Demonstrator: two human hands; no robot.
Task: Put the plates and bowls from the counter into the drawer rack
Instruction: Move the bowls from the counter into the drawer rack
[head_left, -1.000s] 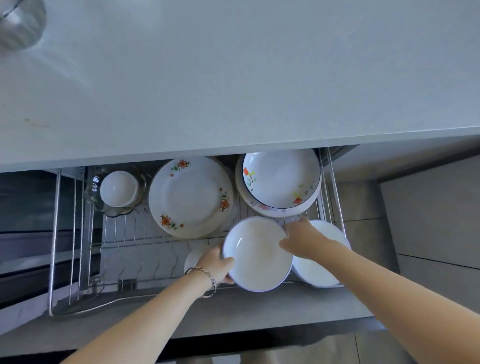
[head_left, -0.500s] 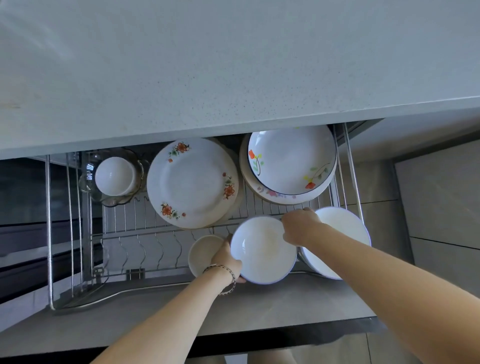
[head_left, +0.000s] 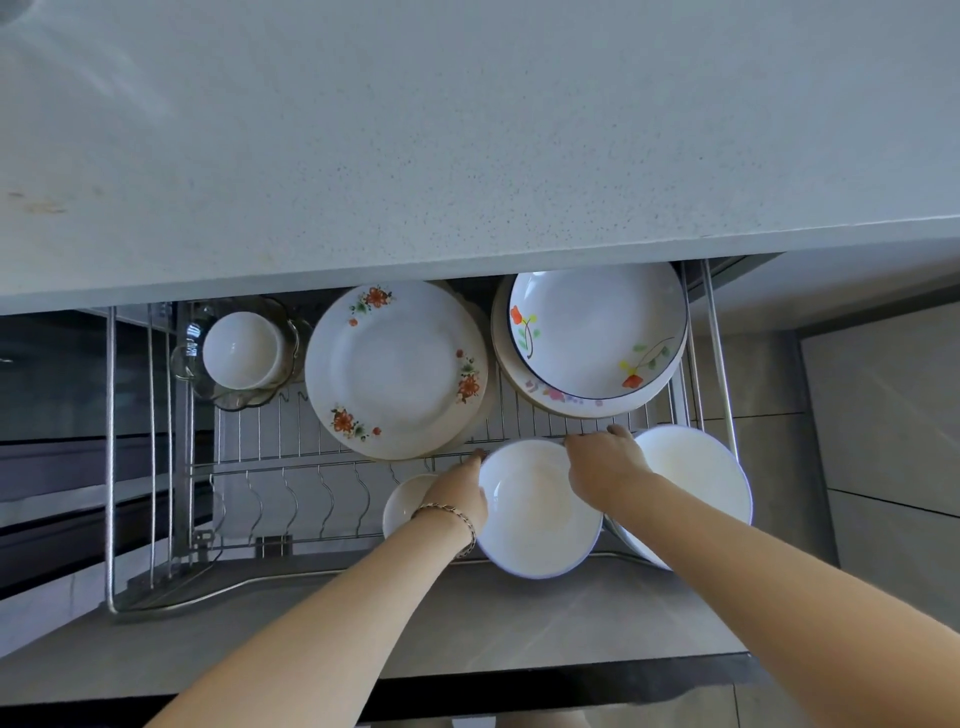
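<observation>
Steel wire forms the pull-out drawer rack (head_left: 110, 467) that we look down into, below a speckled grey stone counter (head_left: 467, 156) whose front edge covers the back of the rack. In the front row we see the plain white bowl with a thin blue rim (head_left: 540, 514), gripped on two sides. The left hand (head_left: 462, 493), with a chain bracelet (head_left: 452, 517) at the wrist, curls round its left edge, and the right hand (head_left: 602, 462) clasps its far right edge. Close on the left, a small white bowl (head_left: 405, 501) is half covered by the left hand. Close on the right, a large white bowl (head_left: 696, 473) is crossed by the right forearm. Behind them lie a flat white plate with orange flowers (head_left: 395, 369), a deep white dish with red and yellow flowers (head_left: 597, 332) stacked on a cream plate with pastel flowers (head_left: 550, 397), and a white cup (head_left: 241, 351) inside a clear glass bowl (head_left: 189, 358). We cannot tell whether the held bowl rests on the wires, since its underside and the fingertips beneath its rim are hidden.
</observation>
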